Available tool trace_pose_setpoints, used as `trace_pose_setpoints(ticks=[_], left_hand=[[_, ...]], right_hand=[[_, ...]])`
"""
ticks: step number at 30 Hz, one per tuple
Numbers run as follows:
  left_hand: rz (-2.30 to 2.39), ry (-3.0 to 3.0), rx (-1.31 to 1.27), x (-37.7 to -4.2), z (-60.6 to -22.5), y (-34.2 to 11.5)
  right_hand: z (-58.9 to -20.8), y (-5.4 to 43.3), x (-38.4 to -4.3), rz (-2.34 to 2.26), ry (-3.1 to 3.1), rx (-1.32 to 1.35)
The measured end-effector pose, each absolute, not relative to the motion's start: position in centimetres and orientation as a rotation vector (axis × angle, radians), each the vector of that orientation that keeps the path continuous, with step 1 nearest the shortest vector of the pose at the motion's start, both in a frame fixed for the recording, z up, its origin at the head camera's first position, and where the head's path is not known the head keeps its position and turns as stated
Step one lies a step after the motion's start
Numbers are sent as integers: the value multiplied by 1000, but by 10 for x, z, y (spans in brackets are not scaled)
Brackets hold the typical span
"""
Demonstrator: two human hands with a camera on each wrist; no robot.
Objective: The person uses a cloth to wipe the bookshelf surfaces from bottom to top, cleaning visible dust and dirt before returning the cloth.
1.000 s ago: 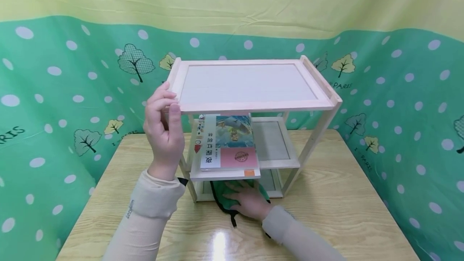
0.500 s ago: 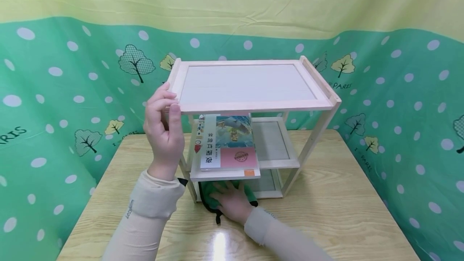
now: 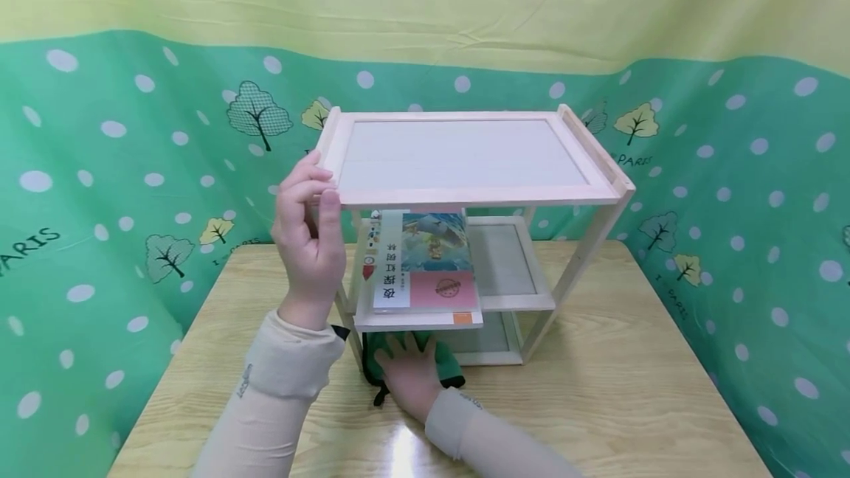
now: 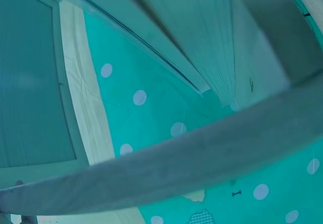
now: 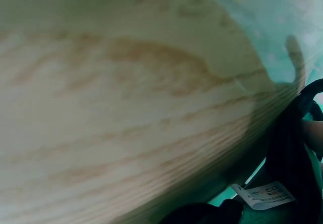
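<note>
My left hand (image 3: pixel 308 242) grips the front left corner of a pale wooden shelf (image 3: pixel 458 194), its thumb against the front edge. Low at the shelf's left, my right hand (image 3: pixel 408 378) lies with fingers spread on a green cloth item (image 3: pixel 446 367) with black edging and a short black strap (image 3: pixel 381 395). This cloth item is partly in the bottom tier, its near part sticking out over the table; the middle tier hides its far part. In the right wrist view, its black trim (image 5: pixel 290 158) and a white label (image 5: pixel 265 196) show at the lower right.
Stacked books (image 3: pixel 434 249) lie on the left of the middle tier, jutting past its front edge. The shelf stands on a wood-grain table (image 3: pixel 611 375). A green and yellow curtain (image 3: pixel 133 168) with dots and trees surrounds the table.
My right hand has slid the green cloth item leftwards along the bottom tier and slightly further in. My left hand keeps its grip on the shelf corner. The head view has shifted slightly.
</note>
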State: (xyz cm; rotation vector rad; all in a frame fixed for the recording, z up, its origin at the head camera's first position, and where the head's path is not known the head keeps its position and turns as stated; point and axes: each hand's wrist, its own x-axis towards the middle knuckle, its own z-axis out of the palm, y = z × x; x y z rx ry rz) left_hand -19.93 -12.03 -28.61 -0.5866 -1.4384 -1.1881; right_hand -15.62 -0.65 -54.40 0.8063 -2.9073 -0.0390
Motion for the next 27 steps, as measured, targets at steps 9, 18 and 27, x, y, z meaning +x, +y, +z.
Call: trace_pose_setpoints(ticks=[9, 18, 27], left_hand=[[-1161, -1452, -575, -199, -285, -121], [-1152, -1466, -586, -200, -286, -120], [-1130, -1468, -581, -200, -285, -121]], right_hand=[[-538, -5, -157, -132, -2945, 858], [-534, 16, -161, -115, -2866, 920], [-531, 41, -164, -50, -2888, 992]])
